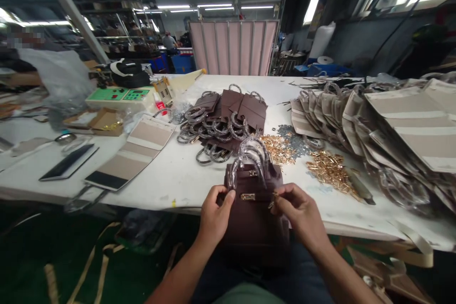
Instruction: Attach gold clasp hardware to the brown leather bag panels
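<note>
A dark brown handbag piece (253, 228) rests against the front edge of the white table (178, 175), with plastic-wrapped handles (251, 159) standing up from its top. My left hand (213, 211) grips the bag's left upper edge, fingers curled around it. My right hand (297, 209) pinches a small gold metal fitting (273, 198) at the bag's right side. A gold clasp (248, 196) sits on the bag's front between my hands.
A pile of brown bag pieces with wrapped handles (223, 118) lies further back. Loose gold hardware (329, 168) is scattered to the right, beside stacked beige bag panels (392, 128). A green device (121, 96), cardboard boxes and a beige panel (137, 152) lie left. A person stands far left.
</note>
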Demonstrator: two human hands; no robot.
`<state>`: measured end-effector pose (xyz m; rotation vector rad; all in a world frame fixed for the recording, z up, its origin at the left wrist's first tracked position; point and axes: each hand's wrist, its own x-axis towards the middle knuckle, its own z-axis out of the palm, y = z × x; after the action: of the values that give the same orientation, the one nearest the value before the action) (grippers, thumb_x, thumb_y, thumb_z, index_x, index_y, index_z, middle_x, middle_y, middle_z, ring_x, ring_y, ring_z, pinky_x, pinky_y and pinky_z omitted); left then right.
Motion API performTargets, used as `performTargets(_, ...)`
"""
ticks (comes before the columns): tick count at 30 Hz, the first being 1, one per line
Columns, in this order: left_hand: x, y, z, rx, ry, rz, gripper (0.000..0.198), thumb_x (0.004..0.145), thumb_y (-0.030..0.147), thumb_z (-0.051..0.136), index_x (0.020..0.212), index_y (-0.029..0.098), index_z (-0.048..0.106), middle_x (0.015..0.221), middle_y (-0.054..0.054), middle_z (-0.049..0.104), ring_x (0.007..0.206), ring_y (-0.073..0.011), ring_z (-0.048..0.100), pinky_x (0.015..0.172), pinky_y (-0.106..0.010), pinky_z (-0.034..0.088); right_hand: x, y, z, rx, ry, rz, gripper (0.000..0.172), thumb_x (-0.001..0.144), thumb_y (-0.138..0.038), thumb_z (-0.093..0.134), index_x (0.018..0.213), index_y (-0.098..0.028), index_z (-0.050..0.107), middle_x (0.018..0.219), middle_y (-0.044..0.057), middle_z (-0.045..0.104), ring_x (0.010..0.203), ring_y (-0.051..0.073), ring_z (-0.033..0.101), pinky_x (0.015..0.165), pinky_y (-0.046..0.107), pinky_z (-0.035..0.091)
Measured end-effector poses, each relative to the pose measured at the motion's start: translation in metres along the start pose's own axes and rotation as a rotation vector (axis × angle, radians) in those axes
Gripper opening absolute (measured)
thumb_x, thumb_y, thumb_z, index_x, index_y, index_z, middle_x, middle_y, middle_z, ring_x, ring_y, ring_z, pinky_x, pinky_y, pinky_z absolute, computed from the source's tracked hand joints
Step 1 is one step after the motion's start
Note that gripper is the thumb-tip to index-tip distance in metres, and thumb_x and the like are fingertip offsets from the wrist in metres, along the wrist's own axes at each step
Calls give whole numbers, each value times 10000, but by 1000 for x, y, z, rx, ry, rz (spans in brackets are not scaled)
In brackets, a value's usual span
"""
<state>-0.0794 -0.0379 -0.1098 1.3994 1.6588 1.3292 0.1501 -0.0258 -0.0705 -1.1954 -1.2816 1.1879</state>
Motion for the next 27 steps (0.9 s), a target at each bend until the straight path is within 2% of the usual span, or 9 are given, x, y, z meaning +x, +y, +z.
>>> performTargets(3, -8, 3, 3, -50, 2, -32, 216, 939, 436, 607, 890, 226, 613, 822, 7, 631, 770, -182, 587, 742, -290, 460, -13, 9, 45, 49, -80, 26, 176, 860, -363, 687, 886, -195, 641, 705, 20, 708, 646, 186, 676, 656, 286, 525)
performTargets(6, -11, 5, -2, 54, -21, 43, 134, 874, 326, 682, 902, 220, 604, 943, -20, 655, 910, -208, 617, 849, -319, 464, -9, 28, 62, 31, -93, 27, 190, 877, -373, 691, 914, -193, 643, 756, 32, 722, 687, 200, 695, 666, 291, 531)
performTargets(9, -9, 4, -14, 210, -102, 155, 123, 833, 202, 679, 941, 225, 624, 979, -30, 637, 963, -220, 604, 884, -342, 452, -5, 40, 61, -24, -100, -49, 188, 893, -383, 682, 937, -204, 647, 867, 44, 741, 714, 202, 714, 669, 298, 546)
performTargets(11, -6, 3, -21, 226, -175, 202, 101, 853, 168, 632, 934, 230, 634, 970, -28, 626, 957, -213, 594, 878, -342, 448, -5, 42, 59, -122, -68, -143, 158, 888, -368, 682, 919, -215, 665, 904, 44, 745, 753, 208, 719, 693, 305, 553)
performTargets(14, -6, 3, -22, 147, -228, 168, 85, 860, 152, 606, 900, 228, 608, 942, -12, 602, 910, -191, 579, 847, -325, 447, -8, 42, 61, -204, -34, -188, 130, 882, -354, 679, 906, -226, 683, 793, 14, 727, 683, 197, 697, 643, 295, 545)
performTargets(17, -12, 4, -12, 82, -153, 79, 135, 831, 172, 644, 812, 222, 521, 880, 7, 560, 855, -179, 555, 809, -314, 442, -11, 42, 67, -90, -55, -99, 174, 877, -390, 699, 915, -223, 666, 754, 10, 731, 641, 196, 703, 619, 294, 562)
performTargets(22, -19, 0, -3, 45, -6, 24, 169, 950, 341, 566, 835, 221, 533, 850, 2, 569, 838, -185, 554, 806, -325, 433, -15, 39, 70, -8, -58, -72, 223, 842, -415, 741, 902, -210, 676, 882, 60, 784, 822, 243, 754, 804, 355, 600)
performTargets(27, -14, -4, -9, 156, 1, 7, 272, 836, 307, 695, 696, 220, 478, 746, 26, 533, 746, -169, 526, 737, -305, 408, -15, 40, 71, -131, -92, -132, 184, 883, -404, 706, 896, -222, 733, 925, 41, 779, 879, 233, 731, 838, 339, 571)
